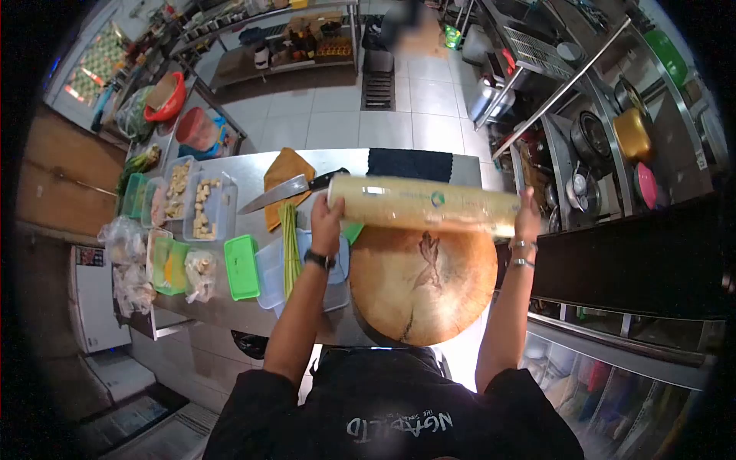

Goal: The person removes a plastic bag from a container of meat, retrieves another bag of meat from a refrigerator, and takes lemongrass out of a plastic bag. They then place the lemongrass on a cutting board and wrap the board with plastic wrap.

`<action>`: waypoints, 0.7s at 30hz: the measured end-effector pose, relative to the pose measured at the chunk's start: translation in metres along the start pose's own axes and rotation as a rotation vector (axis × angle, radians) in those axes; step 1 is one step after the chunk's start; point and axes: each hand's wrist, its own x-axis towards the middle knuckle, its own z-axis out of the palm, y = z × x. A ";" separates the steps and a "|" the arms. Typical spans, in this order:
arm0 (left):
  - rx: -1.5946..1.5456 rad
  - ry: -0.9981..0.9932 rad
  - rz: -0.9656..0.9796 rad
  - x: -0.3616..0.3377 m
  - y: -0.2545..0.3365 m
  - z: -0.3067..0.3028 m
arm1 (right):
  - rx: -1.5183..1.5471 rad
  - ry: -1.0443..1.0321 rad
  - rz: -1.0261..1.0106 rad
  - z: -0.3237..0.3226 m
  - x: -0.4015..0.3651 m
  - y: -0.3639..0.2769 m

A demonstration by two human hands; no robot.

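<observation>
A large roll of clear plastic wrap (pixel 425 204) is held level above the far part of a round wooden chopping block (pixel 422 295). My left hand (pixel 327 222) grips the roll's left end, and my right hand (pixel 527 216) grips its right end. Behind the roll's left end lies a knife (pixel 280 193) with a black handle, partly on an orange cloth (pixel 289 169). Left of the block, long green stalks (pixel 290 249) rest on pale blue lids (pixel 268 268), beside a green lid (pixel 242 267).
Tubs of cut cubes (pixel 205 211) and plastic bags (pixel 201 274) stand on the left of the steel table (pixel 337 159). A dark cloth (pixel 410 165) lies at its far edge. Shelves with pans (pixel 590 134) are on the right. A blurred person (pixel 418 38) stands far ahead.
</observation>
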 end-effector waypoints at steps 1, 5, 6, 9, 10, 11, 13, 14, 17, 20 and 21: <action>-0.017 -0.007 0.026 0.023 -0.007 0.005 | 0.108 0.022 -0.058 0.011 0.017 0.002; 0.150 0.035 0.032 0.101 -0.050 0.019 | 0.204 0.041 -0.167 0.047 0.068 -0.010; 0.210 0.061 0.004 0.110 -0.062 0.019 | 0.206 0.044 -0.170 0.056 0.087 0.001; 0.443 0.120 -0.044 0.125 -0.090 0.021 | 0.296 -0.014 -0.168 0.082 0.127 0.042; 0.443 0.114 -0.046 0.122 -0.093 0.022 | 0.153 -0.022 -0.130 0.081 0.117 0.044; 0.440 0.128 0.018 0.118 -0.095 0.023 | 0.010 -0.030 -0.093 0.079 0.111 0.046; 0.439 0.136 0.072 0.113 -0.097 0.024 | 0.010 -0.040 -0.144 0.074 0.101 0.047; 0.455 0.128 0.064 0.110 -0.097 0.022 | -0.127 0.101 -0.188 0.073 0.090 0.044; 0.530 0.098 0.048 0.110 -0.094 0.014 | -0.340 0.210 -0.175 0.058 0.066 0.018; 0.538 0.085 0.008 0.105 -0.096 0.009 | -0.545 -0.282 0.051 0.071 0.063 0.025; 0.523 0.102 0.009 0.107 -0.105 0.007 | -0.540 -0.289 0.045 0.078 0.062 0.035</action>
